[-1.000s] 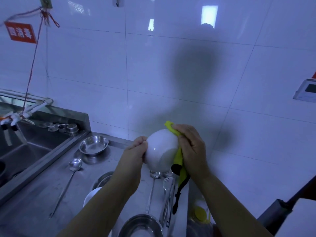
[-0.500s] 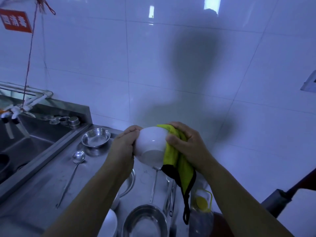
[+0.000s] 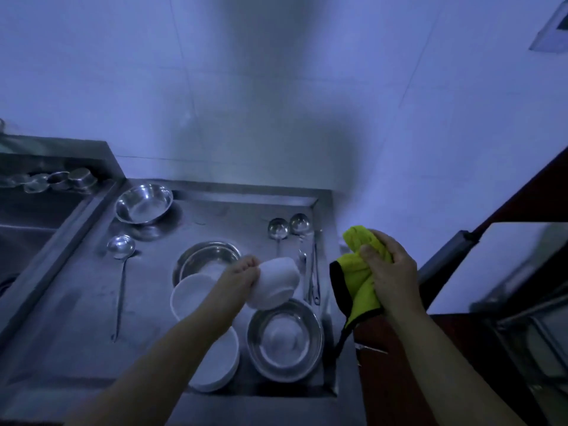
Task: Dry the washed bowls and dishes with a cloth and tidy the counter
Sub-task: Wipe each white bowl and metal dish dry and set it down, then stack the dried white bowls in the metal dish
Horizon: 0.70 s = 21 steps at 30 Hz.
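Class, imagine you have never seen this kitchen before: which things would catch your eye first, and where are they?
The bright yellow-green cloth stands out most, bunched in the right hand just off the counter's right edge. Next comes the white bowl, held tilted in the left hand above the steel counter. Around it lie shiny steel bowls, the clearest one at the back left, near the sink.

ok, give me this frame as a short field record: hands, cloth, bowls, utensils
left hand: holds white bowl above the counter
right hand: grips yellow-green cloth, apart from the bowl
white bowls on counter: two, partly under the left forearm
steel bowls: three
ladles: one at left, two at right
sink: far left
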Each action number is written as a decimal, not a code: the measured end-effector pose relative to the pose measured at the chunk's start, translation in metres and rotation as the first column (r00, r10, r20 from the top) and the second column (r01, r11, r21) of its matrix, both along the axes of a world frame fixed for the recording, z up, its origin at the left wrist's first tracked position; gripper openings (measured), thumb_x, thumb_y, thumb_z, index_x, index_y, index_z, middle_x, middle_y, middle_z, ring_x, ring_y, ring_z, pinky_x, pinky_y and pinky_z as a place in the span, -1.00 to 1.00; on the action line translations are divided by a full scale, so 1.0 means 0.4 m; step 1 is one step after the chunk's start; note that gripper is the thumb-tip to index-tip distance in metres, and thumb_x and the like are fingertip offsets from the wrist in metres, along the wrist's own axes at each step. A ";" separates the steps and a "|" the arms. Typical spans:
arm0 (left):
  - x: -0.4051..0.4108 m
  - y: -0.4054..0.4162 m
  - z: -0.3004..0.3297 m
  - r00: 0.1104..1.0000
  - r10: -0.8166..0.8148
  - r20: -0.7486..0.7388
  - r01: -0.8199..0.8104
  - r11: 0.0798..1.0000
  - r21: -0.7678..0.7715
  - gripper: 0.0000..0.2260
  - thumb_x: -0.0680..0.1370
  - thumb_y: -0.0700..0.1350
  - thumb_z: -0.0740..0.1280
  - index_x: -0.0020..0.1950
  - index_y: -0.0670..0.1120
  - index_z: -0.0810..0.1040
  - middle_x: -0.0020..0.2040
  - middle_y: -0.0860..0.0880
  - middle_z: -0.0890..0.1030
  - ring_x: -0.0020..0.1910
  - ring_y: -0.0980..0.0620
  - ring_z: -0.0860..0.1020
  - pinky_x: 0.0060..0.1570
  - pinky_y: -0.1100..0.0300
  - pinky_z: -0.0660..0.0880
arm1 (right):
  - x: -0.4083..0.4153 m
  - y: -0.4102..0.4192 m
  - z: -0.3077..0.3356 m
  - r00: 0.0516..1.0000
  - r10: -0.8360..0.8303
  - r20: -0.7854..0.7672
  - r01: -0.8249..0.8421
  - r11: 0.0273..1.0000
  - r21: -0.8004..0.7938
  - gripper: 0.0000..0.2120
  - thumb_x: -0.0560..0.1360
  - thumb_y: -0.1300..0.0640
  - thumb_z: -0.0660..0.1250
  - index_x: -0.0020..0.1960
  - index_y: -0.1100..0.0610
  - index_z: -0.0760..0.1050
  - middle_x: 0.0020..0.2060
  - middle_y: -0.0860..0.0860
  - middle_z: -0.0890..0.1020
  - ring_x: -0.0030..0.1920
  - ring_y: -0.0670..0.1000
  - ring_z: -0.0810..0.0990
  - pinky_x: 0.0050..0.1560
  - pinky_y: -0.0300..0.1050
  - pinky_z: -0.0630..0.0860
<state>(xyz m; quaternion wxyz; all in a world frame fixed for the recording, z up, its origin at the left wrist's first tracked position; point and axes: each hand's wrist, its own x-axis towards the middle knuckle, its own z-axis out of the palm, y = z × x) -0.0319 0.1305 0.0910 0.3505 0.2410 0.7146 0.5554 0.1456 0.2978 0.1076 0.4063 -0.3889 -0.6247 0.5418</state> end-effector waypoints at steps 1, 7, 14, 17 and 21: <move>0.011 -0.001 -0.035 0.998 -0.064 -0.012 0.063 0.995 -0.075 -0.92 0.45 -0.24 0.21 -0.23 -0.14 0.46 -0.30 -0.10 0.45 -0.30 -0.02 0.40 -0.36 0.20 0.30 | 0.016 -0.015 -0.022 0.999 -0.042 -0.008 0.042 0.998 -0.039 -0.75 0.49 0.28 0.38 -0.07 -0.09 0.58 -0.16 -0.18 0.66 -0.25 -0.30 0.61 -0.26 -0.46 0.48; 0.094 -0.015 -0.222 0.637 -0.585 -0.502 0.273 0.780 -0.564 -0.89 0.53 -0.13 0.21 -0.05 -0.11 0.50 -0.05 -0.08 0.58 -0.05 -0.06 0.53 -0.16 0.17 0.33 | 0.104 -0.106 -0.131 0.968 -0.237 0.081 0.246 0.960 -0.136 -0.78 0.49 0.27 0.39 0.01 -0.04 0.58 -0.12 -0.03 0.68 -0.17 -0.10 0.62 -0.13 -0.22 0.57; 0.162 -0.028 -0.340 0.192 -0.868 -0.458 0.276 0.495 -0.824 -0.82 0.56 -0.26 0.15 0.11 -0.15 0.46 0.11 -0.13 0.54 0.10 -0.13 0.51 -0.04 0.04 0.43 | 0.164 -0.218 -0.186 0.930 -0.351 0.112 0.368 0.904 -0.219 -0.76 0.49 0.32 0.37 0.00 -0.01 0.58 -0.17 -0.08 0.66 -0.30 -0.24 0.62 -0.31 -0.38 0.54; 0.167 -0.038 -0.371 0.121 -0.877 -0.465 0.302 0.479 -0.824 -0.80 0.56 -0.27 0.12 0.11 -0.17 0.47 0.10 -0.15 0.54 0.10 -0.16 0.51 0.00 0.02 0.42 | 0.172 -0.252 -0.198 0.916 -0.375 0.145 0.401 0.882 -0.247 -0.77 0.49 0.32 0.37 0.02 0.02 0.59 -0.18 -0.08 0.67 -0.30 -0.24 0.63 -0.32 -0.39 0.54; 0.167 -0.046 -0.394 0.126 -0.890 -0.438 0.302 0.455 -0.838 -0.80 0.55 -0.27 0.12 0.12 -0.16 0.47 0.11 -0.15 0.54 0.11 -0.17 0.51 0.01 0.02 0.43 | 0.178 -0.281 -0.206 0.908 -0.385 0.162 0.417 0.864 -0.282 -0.77 0.49 0.29 0.37 0.03 -0.01 0.59 -0.13 -0.04 0.68 -0.20 -0.12 0.65 -0.25 -0.29 0.57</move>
